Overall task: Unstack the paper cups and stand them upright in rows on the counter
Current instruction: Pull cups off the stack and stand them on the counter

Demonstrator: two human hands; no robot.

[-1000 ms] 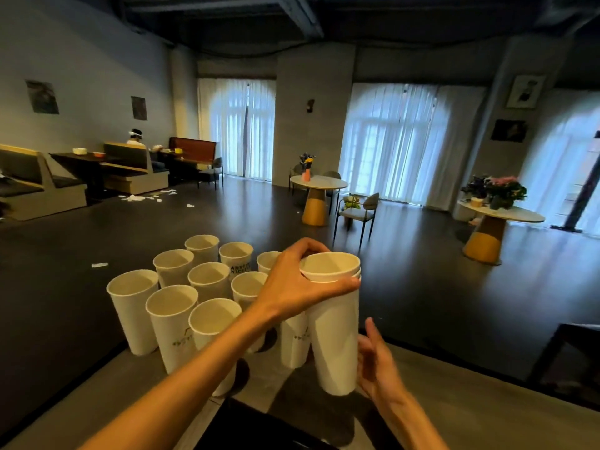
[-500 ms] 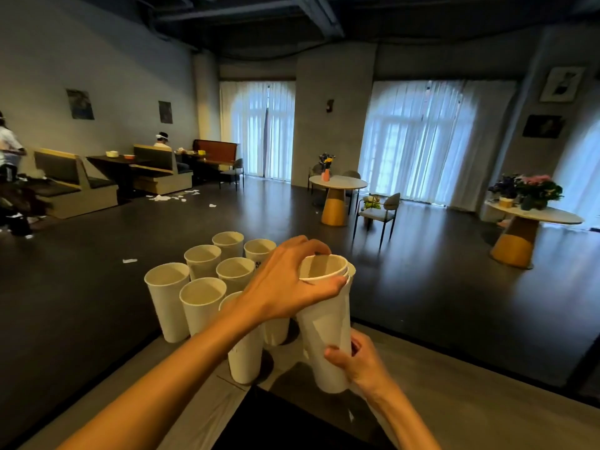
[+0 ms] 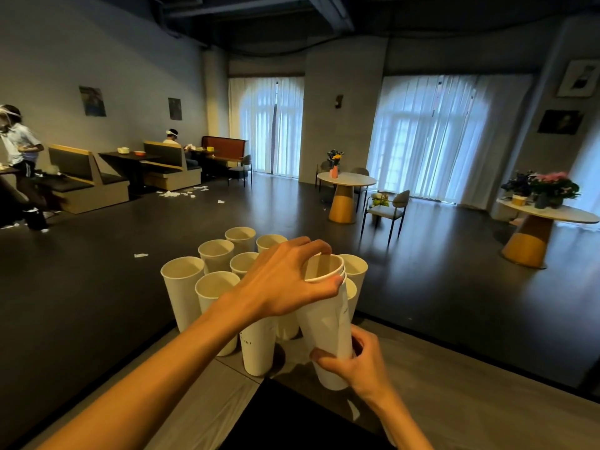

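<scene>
Now | step: separating the top cup from the nested stack (image 3: 328, 332), held tilted above the counter (image 3: 454, 384) | left hand (image 3: 285, 280) pinched the uppermost rim, right hand (image 3: 354, 365) clasped the stack's base | standing cups (image 3: 181, 287) just left — upright, in rows | next: likely a straight lift, then setting it beside them.
</scene>
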